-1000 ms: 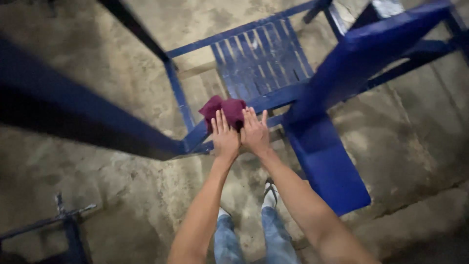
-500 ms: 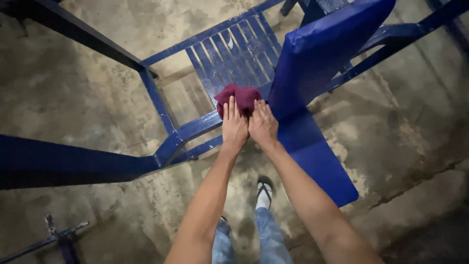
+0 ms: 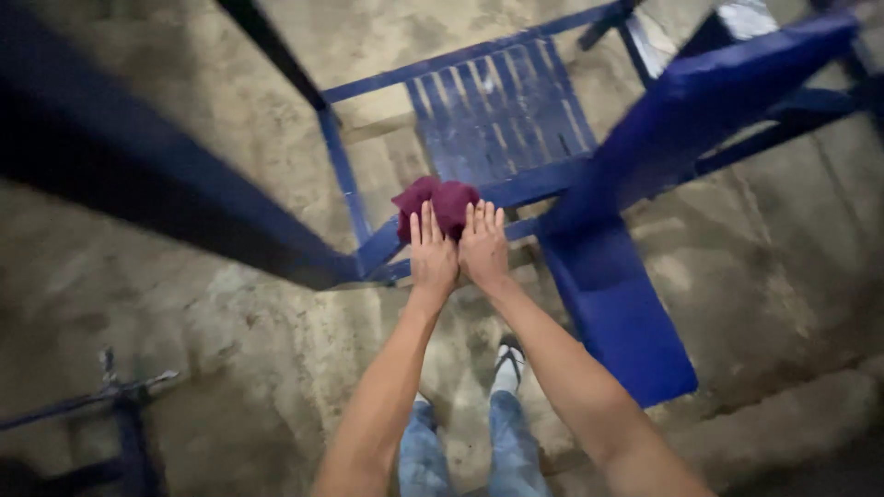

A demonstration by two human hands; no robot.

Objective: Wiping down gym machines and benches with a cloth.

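Observation:
A crumpled maroon cloth [image 3: 440,200] lies against a blue metal frame bar [image 3: 516,189]. My left hand [image 3: 431,255] and my right hand [image 3: 483,248] sit side by side, fingers flat and together, both pressing on the cloth's near edge. The frame carries a slatted blue metal panel [image 3: 502,110] just beyond the cloth and a solid blue padded panel [image 3: 635,156] to the right of my right hand.
A thick blue beam [image 3: 138,184] crosses the left side close to the camera. Stained concrete floor [image 3: 755,258] lies all around. My feet in sandals [image 3: 508,361] stand below the hands. Another small blue metal stand [image 3: 129,414] is at lower left.
The view swung, shifting the frame left then back right. Both hands stayed together on the cloth, sliding it along the frame bar.

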